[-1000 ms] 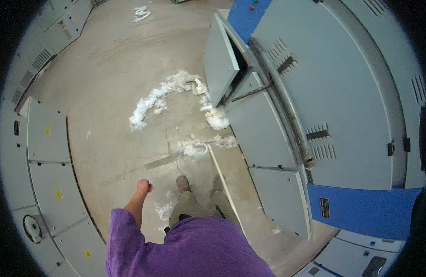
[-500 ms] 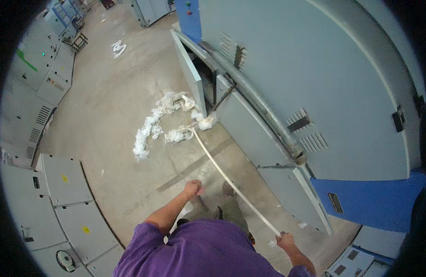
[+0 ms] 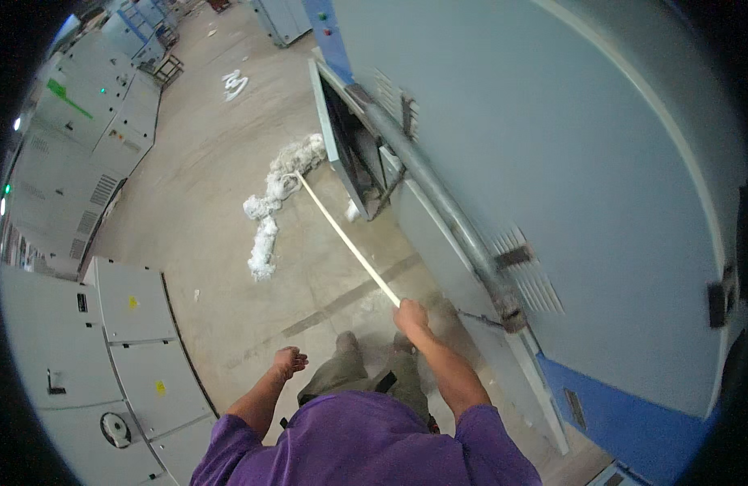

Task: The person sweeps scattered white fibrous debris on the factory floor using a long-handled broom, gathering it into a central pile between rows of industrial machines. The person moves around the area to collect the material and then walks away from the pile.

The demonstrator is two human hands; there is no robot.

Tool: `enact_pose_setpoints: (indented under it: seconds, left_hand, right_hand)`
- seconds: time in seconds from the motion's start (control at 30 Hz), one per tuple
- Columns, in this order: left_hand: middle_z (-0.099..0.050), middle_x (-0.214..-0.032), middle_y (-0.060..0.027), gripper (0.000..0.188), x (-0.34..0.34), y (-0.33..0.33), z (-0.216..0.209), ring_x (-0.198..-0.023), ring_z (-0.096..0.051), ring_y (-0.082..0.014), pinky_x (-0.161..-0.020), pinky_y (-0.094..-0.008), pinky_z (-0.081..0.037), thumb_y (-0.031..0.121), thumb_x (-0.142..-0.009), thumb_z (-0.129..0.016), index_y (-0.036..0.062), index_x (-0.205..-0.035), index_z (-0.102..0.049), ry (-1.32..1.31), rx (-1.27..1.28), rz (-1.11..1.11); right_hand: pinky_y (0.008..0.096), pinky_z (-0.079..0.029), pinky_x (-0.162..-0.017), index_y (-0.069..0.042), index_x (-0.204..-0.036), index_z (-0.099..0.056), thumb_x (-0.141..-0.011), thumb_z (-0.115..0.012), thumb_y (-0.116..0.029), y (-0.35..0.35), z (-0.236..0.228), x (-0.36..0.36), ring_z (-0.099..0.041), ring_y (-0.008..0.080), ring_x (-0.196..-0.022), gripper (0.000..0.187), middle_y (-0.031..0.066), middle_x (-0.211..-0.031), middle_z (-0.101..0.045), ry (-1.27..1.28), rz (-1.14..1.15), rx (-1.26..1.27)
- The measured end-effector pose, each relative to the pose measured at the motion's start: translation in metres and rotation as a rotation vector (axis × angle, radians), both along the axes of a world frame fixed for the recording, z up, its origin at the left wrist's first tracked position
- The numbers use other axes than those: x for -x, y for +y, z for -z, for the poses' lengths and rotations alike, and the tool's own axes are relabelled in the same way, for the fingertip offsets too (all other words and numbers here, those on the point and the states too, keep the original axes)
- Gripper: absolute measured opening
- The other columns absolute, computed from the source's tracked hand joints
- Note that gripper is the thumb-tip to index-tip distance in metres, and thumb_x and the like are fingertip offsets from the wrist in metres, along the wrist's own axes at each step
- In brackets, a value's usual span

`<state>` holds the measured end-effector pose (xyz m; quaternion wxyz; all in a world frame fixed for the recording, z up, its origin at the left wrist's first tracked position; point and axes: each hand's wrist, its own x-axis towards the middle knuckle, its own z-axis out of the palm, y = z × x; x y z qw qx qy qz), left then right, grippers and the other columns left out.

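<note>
Along the left edge, a row of pale grey cabinets (image 3: 123, 324) is seen lying flat, their fronts turned up, with a narrow seam between each. A broad strip of bare concrete floor (image 3: 204, 186) is left open between them and the tall units on the right, running up toward the far end of the hall.

The left hand (image 3: 289, 360) is held loosely curled at the person's side, above the floor, with nothing gripped and nothing touched. Just right of it, the trousers and a shoe (image 3: 346, 342) can be made out below the purple sleeves.

Further up the floor, a trail of white fluffy waste (image 3: 269, 206) is spread in a bent line (thickest near the cabinet corner). The far end of a long pale stick (image 3: 346, 239) is laid into this heap; the stick slants down and right across the open floor to the right hand (image 3: 410, 314), which is closed around its near end.

To the right, an open grey door (image 3: 329, 134) stands out from the large grey enclosure (image 3: 568, 186), its edge close beside the heap. A grey pipe (image 3: 439, 202) is run along the enclosure's lower edge, and a blue panel (image 3: 625, 413) is seen below it.
</note>
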<state>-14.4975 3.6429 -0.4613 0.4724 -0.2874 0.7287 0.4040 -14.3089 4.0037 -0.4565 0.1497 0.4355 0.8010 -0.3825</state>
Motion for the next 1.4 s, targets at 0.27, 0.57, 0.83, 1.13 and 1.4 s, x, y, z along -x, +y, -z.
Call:
enact_pose_setpoints:
  seconds: [0.27, 0.57, 0.83, 1.13, 1.4]
  left_hand:
    - [-0.063, -0.083, -0.0147, 0.02, 0.016, -0.018, -0.025, -0.067, -0.063, -0.023, -0.056, -0.0339, -0.05, 0.013, -0.082, -0.057, 0.0049, -0.099, -0.052, 0.206, 0.033, -0.122]
    - [-0.032, -0.136, -0.0289, 0.094, 0.197, 0.32, -0.059, -0.126, -0.033, -0.0391, -0.104, -0.0409, -0.029, 0.04, -0.068, -0.074, -0.0102, -0.132, -0.027, 1.399, -0.276, 0.68]
    - [-0.041, -0.128, -0.03, 0.088, 0.316, 0.499, -0.075, -0.117, -0.044, -0.0392, -0.097, -0.0416, -0.037, 0.037, -0.073, -0.069, -0.0126, -0.132, -0.025, 1.114, -0.29, 0.799]
    - [-0.039, -0.133, -0.0215, 0.065, 0.313, 0.521, -0.018, -0.128, -0.033, -0.035, -0.105, -0.0463, -0.025, 0.021, -0.075, -0.062, 0.0024, -0.131, -0.035, 1.286, -0.144, 1.76]
    - [-0.027, -0.141, -0.0195, 0.065, 0.351, 0.466, -0.016, -0.133, -0.024, -0.0345, -0.108, -0.0476, -0.019, 0.005, -0.065, -0.062, 0.0054, -0.127, -0.041, 1.483, -0.388, 1.948]
  right_hand:
    - [0.0448, -0.048, -0.063, 0.0, -0.094, -0.062, -0.083, -0.059, -0.037, -0.064, -0.049, -0.22, -0.06, 0.0363, -0.064, 0.039, 0.0183, -0.071, -0.062, -0.076, -0.012, 0.073]
    - [0.0467, -0.048, -0.074, -0.001, -0.089, -0.063, -0.08, -0.058, -0.048, -0.082, -0.096, -0.2, -0.061, 0.0367, -0.082, 0.048, 0.0203, -0.084, -0.063, -0.568, -0.154, 0.0]
    - [0.0479, -0.049, -0.071, -0.003, -0.086, -0.063, -0.078, -0.058, -0.048, -0.154, -0.159, -0.121, -0.063, 0.0357, -0.076, 0.046, 0.0176, -0.071, -0.064, -0.68, -0.026, 0.099]
    - [0.0441, -0.04, -0.044, -0.008, -0.073, -0.058, -0.081, -0.059, -0.033, -0.279, -0.234, -0.158, -0.052, 0.0348, -0.048, 0.026, 0.0138, -0.056, -0.055, -0.629, 0.206, -0.17]
    - [0.047, -0.049, -0.068, -0.006, -0.089, -0.06, -0.077, -0.055, -0.044, -0.229, -0.218, -0.144, -0.063, 0.0362, -0.073, 0.04, 0.0174, -0.071, -0.064, -0.768, 0.012, 0.19]
